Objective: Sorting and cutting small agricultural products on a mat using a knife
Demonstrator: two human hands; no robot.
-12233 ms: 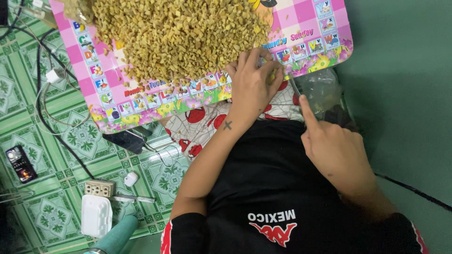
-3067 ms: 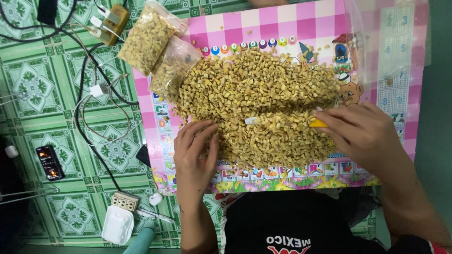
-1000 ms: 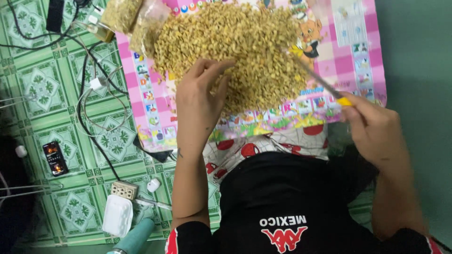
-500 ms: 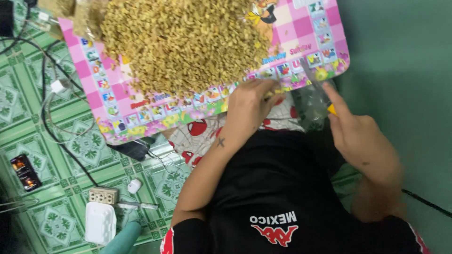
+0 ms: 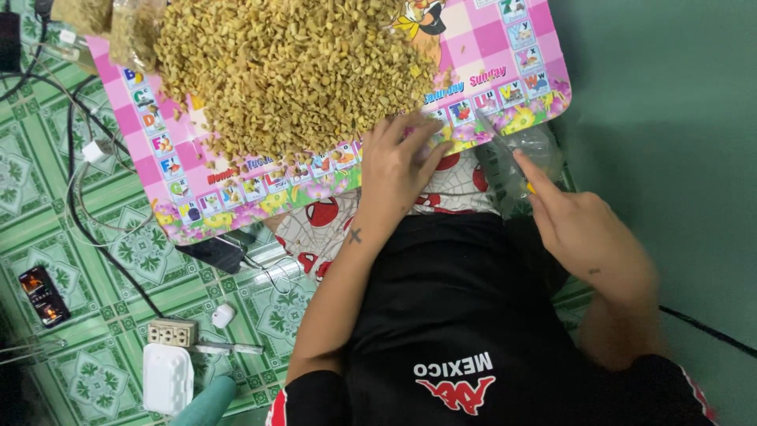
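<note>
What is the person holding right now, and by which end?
The right hand holds a thin knife by its yellow handle end, blade pointing toward the pink board. The left hand holds nothing; it rests flat on the board's edge.

Two clear bags of tan pieces (image 5: 118, 24) sit at your mat's top-left corner. A small dark phone, screen (image 5: 43, 293) glowing orange, lies far left.

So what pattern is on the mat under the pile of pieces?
Pink-and-white checks with small picture squares along the edge on the mat, clearest in the head view.
</note>
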